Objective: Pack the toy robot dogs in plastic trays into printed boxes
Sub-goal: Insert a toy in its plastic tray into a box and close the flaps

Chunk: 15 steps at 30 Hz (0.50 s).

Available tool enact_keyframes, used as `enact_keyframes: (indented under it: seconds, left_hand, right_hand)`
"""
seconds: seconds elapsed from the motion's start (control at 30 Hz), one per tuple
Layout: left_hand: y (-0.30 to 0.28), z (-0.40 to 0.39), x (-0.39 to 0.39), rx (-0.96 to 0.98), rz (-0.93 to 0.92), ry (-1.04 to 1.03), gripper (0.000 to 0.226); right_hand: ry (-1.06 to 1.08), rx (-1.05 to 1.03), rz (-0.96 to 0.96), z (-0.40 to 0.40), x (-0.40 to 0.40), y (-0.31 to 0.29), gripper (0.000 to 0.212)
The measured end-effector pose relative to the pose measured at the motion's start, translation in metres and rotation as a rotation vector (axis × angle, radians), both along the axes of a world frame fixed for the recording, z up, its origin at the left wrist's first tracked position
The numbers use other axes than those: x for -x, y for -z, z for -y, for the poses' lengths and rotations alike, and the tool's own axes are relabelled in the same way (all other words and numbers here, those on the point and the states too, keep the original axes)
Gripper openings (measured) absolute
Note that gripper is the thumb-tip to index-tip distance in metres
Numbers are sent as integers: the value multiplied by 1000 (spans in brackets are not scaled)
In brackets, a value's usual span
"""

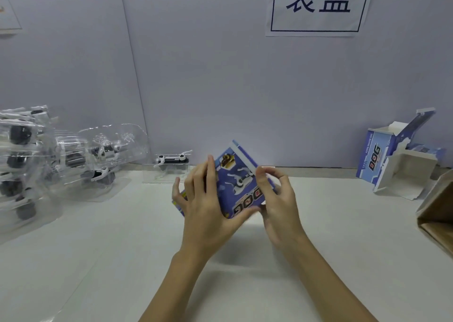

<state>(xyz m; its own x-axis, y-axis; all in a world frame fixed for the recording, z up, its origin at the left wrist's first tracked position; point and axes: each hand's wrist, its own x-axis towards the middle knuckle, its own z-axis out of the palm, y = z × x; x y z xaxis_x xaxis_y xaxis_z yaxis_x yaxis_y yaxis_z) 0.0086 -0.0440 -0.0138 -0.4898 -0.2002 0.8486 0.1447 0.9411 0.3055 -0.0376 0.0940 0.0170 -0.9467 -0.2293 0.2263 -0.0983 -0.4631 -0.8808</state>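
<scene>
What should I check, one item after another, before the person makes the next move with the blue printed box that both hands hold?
1. Left hand grips the printed box: ok, its thumb and fingers curl round it.
2. Right hand on the box: ok, fingers pinch the right edge.
3. End flaps of the held box closed: cannot tell, hands and blur hide them.
4. A toy dog already inside the held box: cannot tell.
5. More trays with dogs at hand: ok, a stack of clear trays stands at the left and a single tray by the wall.
6. Next box ready: ok, an open box stands at the right.
</scene>
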Motion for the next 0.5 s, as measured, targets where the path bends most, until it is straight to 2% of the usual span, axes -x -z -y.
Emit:
enact_keyframes:
  seconds: [0.03, 0.1, 0.23, 0.3, 0.5]
  left_hand:
    - [1, 2, 0, 70, 38, -49, 128]
    - [2, 7, 0, 118, 78, -40, 136]
    - [-1, 26, 0, 156, 72, 99, 122]
    - [0, 33, 0, 209, 93, 147, 118]
    - [4, 31, 2, 212, 138, 175, 121]
  right_hand:
    - [-33, -74, -4, 1, -1, 1, 50]
    - [-55, -197, -64, 1, -1, 1, 49]
    - [-140, -365, -220, -15, 8, -6, 35]
    - [-154, -341, -229, -18, 8, -6, 31]
    - [-52, -367, -341, -4, 3, 1, 58]
